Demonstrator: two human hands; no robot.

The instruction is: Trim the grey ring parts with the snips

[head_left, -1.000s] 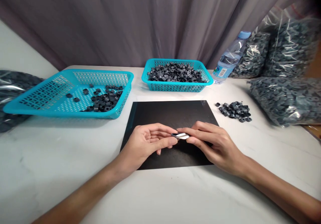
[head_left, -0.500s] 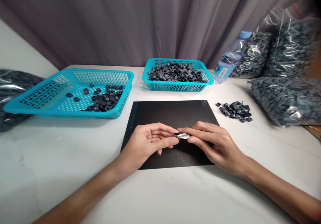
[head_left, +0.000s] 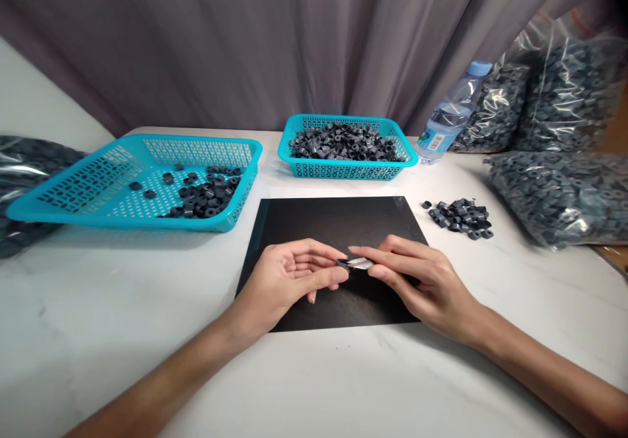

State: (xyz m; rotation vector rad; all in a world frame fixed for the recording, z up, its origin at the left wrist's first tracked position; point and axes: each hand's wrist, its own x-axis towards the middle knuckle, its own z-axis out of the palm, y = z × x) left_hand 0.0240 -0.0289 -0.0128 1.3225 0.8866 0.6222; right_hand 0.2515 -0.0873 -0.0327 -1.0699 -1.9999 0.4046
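Over a black mat my left hand pinches a small dark ring-shaped piece between thumb and forefinger, its other fingers loosely curled. Facing it, my right hand grips a short silvery blade between thumb and fingers. The blade's tip is at the ring's right edge; whether it touches or enters the ring I cannot tell. Most of whatever the blade belongs to is hidden by my right fingers.
A blue basket at left holds some dark pieces; a second basket behind the mat is fuller. A loose pile of pieces lies right. Beyond are a water bottle and stuffed plastic bags.
The blade has shifted slightly right, away from the ring, and more of the ring shows. Both hands stay nearly in place.
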